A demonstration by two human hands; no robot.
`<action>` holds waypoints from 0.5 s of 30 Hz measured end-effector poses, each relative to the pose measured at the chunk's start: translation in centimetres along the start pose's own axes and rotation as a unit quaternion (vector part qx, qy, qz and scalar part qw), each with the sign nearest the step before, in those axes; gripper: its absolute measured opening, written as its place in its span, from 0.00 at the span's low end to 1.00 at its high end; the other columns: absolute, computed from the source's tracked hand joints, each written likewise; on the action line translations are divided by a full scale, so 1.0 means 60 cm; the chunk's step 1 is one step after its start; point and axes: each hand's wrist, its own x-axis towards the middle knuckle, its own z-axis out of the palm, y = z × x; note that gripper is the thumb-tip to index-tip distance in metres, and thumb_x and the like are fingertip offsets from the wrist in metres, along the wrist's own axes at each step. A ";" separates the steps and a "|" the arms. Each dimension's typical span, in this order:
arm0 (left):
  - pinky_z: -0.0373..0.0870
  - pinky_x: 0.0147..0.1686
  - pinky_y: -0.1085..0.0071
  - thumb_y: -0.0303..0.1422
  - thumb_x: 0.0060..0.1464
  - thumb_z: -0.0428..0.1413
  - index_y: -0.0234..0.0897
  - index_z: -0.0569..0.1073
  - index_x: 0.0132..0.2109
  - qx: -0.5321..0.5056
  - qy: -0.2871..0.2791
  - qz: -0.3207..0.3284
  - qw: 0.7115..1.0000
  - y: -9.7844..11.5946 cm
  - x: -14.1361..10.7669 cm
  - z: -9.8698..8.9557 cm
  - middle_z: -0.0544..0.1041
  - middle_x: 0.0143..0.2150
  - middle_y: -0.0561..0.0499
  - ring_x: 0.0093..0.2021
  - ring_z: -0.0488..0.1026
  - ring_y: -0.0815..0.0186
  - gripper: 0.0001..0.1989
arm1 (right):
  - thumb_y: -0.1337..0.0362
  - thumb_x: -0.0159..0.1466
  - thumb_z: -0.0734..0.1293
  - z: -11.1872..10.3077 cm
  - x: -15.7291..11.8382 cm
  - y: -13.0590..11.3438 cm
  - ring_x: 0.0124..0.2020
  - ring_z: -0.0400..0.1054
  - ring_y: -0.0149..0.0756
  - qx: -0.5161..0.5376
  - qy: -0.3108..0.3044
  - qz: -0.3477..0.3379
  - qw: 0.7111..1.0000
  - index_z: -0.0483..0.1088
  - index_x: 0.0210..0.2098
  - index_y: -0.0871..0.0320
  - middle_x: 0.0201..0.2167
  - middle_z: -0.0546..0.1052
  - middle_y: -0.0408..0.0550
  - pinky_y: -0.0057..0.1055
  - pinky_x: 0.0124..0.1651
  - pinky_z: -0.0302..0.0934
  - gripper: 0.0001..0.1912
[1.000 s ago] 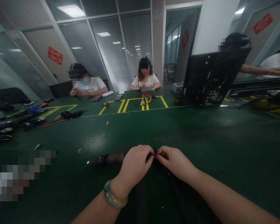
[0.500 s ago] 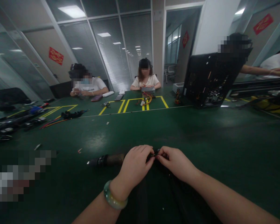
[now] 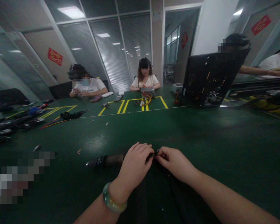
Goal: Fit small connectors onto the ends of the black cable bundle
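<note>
I see left hand (image 3: pixel 135 163), right hand (image 3: pixel 177 160) pinching small dark piece (image 3: pixel 152 155), material unclear; cylindrical black-brown tool (image 3: pixel 107 161) alongside; smooth green tabletop (image 3: pixel 135 129) stretches ahead.

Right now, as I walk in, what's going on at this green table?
A person's left hand and right hand meet over the green table, both pinching a small dark piece, too hidden to identify. A dark cylindrical tool lies by the left hand. Across the table, a co-worker sits behind a grey box with colored wires, and a black computer case stands at the right.
</note>
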 end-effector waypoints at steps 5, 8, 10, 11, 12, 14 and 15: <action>0.58 0.59 0.55 0.28 0.55 0.58 0.42 0.71 0.40 -0.004 0.001 -0.006 1.000 0.000 0.000 0.001 0.74 0.50 0.52 0.52 0.69 0.60 0.06 | 0.62 0.64 0.64 0.000 0.000 -0.002 0.28 0.69 0.32 0.003 0.001 -0.004 1.000 0.71 0.33 0.55 0.28 0.76 0.40 0.25 0.29 0.55 0.06; 0.60 0.57 0.57 0.25 0.56 0.55 0.42 0.70 0.39 -0.007 -0.004 0.002 1.000 0.003 0.001 -0.002 0.74 0.50 0.54 0.51 0.69 0.61 0.06 | 0.61 0.64 0.64 -0.002 0.000 -0.002 0.28 0.69 0.32 0.006 -0.002 -0.004 1.000 0.71 0.33 0.55 0.28 0.76 0.40 0.25 0.29 0.56 0.06; 0.62 0.55 0.58 0.25 0.56 0.55 0.42 0.70 0.40 -0.011 -0.010 0.000 1.000 0.005 0.002 -0.004 0.74 0.49 0.54 0.50 0.70 0.61 0.07 | 0.61 0.65 0.63 -0.003 0.000 -0.002 0.29 0.69 0.32 0.006 -0.005 -0.003 1.000 0.71 0.34 0.55 0.29 0.77 0.41 0.25 0.28 0.56 0.07; 0.63 0.53 0.58 0.25 0.56 0.55 0.42 0.70 0.40 -0.013 -0.012 -0.004 1.000 0.006 0.002 -0.005 0.74 0.49 0.54 0.50 0.70 0.61 0.07 | 0.61 0.65 0.63 -0.003 0.000 -0.003 0.29 0.70 0.33 0.007 -0.007 -0.002 1.000 0.71 0.34 0.54 0.29 0.77 0.41 0.25 0.28 0.56 0.07; 0.64 0.52 0.58 0.26 0.55 0.56 0.42 0.70 0.41 -0.015 -0.012 -0.010 1.000 0.007 0.002 -0.006 0.74 0.48 0.53 0.49 0.70 0.60 0.08 | 0.61 0.65 0.63 -0.004 -0.001 -0.003 0.29 0.70 0.33 0.006 -0.008 -0.001 1.000 0.72 0.34 0.54 0.29 0.77 0.41 0.25 0.28 0.56 0.07; 0.65 0.51 0.59 0.27 0.55 0.57 0.42 0.69 0.42 -0.018 -0.008 -0.022 1.000 0.007 0.001 -0.005 0.74 0.48 0.53 0.49 0.70 0.60 0.09 | 0.61 0.65 0.63 -0.006 -0.002 -0.006 0.29 0.70 0.33 0.004 -0.010 0.001 1.000 0.72 0.34 0.54 0.29 0.77 0.41 0.25 0.28 0.56 0.07; 0.65 0.50 0.59 0.27 0.55 0.57 0.41 0.69 0.42 -0.019 -0.007 -0.025 0.999 0.007 0.000 -0.005 0.74 0.48 0.52 0.48 0.70 0.60 0.08 | 0.61 0.65 0.63 -0.007 -0.003 -0.007 0.29 0.70 0.33 0.003 -0.010 0.002 1.000 0.72 0.34 0.54 0.29 0.77 0.41 0.25 0.28 0.56 0.07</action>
